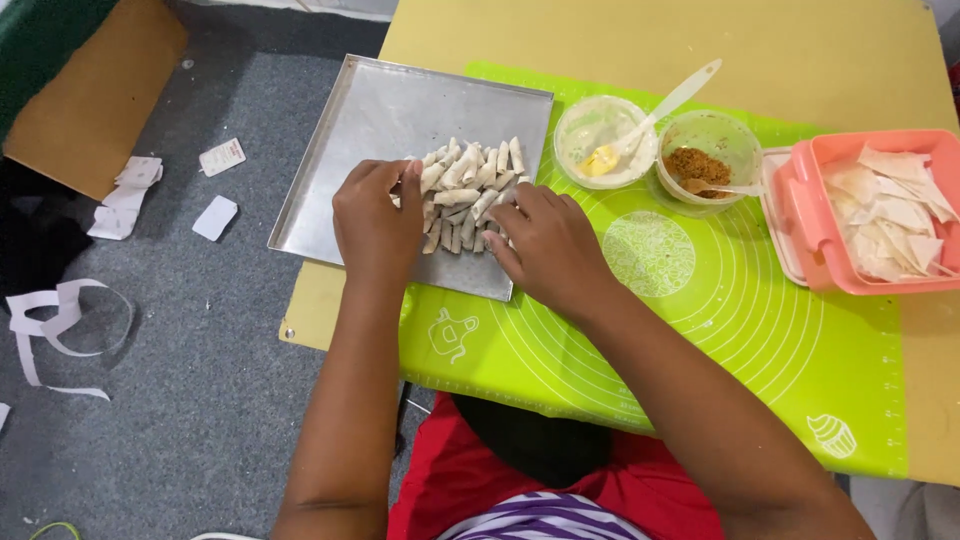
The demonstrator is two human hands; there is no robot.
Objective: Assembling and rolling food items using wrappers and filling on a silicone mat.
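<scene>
Two hands bracket a heap of small pastry rolls [468,195] on a steel baking tray [380,110]: left hand [372,215] pinching one roll, right hand [545,240] resting loose-fingered alongside, rolls lying mostly lengthwise away.

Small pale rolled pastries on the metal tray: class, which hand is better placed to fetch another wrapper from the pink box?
Probably the right hand: it lies on the pastry pile's right edge, nearer the pink box. The left hand is farther.

Metal tray [370,130] on table corner, pile of small rolls [465,190] on tray's right part, left hand [375,215] and right hand [550,245] touching rolls, two bowls right of tray
</scene>
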